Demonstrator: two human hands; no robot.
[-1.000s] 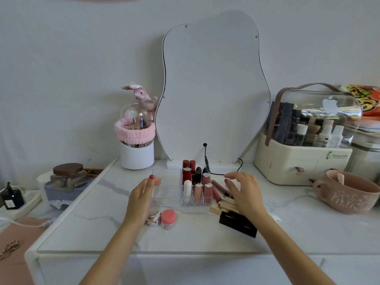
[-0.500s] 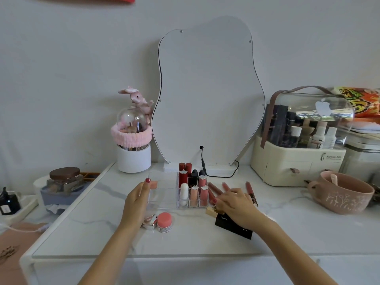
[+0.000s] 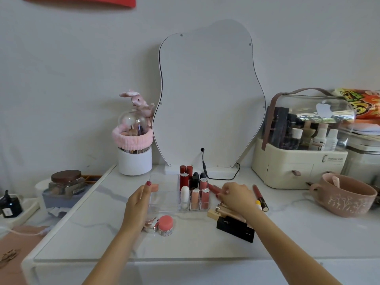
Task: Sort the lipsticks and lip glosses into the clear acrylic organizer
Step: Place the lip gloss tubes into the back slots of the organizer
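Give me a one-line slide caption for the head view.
Left hand steadies the clear organizer while the right hand picks a lip gloss off the table.

Clear glossy acrylic organizer (image 3: 164,183)

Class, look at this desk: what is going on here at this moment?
A person is sorting lip products. The left hand steadies the clear acrylic organizer, whose right slots already hold upright lipsticks. The right hand pinches a reddish lip gloss tube lying beside it. Another gloss still lies on the table.
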